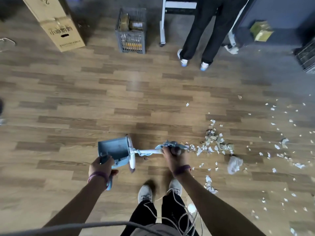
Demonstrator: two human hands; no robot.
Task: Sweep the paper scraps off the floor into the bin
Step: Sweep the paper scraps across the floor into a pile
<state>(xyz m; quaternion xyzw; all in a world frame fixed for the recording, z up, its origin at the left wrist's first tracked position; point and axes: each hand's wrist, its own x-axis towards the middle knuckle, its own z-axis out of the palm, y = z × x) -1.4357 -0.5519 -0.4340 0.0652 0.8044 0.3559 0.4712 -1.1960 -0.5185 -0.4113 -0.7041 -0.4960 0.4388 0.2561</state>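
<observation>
Left hand (102, 166) has its fingers curled tight round the handle of the blue dustpan (113, 149), which sits low over the wood floor (85, 99). Right hand (174, 156) is fisted round the broom (172, 143), with the paper scraps (213, 143) heaped just beside it and scattered further right.

- One blue dustpan (113, 150).
- One broom (150, 151).
- Two hands: left hand (102, 167), right hand (173, 155).
- Two purple wristbands (181, 169), one per wrist.
- Loose paper scraps (211, 147): too small and scattered to count exactly, likely several dozen.
- One crumpled white wad (234, 164).
- One cardboard box (56, 23).
- Two crates: one grey crate (132, 31), one dark crate (305, 58) at the right edge.
- One yellow-green packet (260, 30).
- Four shoes: two grey shoes (144, 193), two white-and-blue shoes (183, 61).
</observation>
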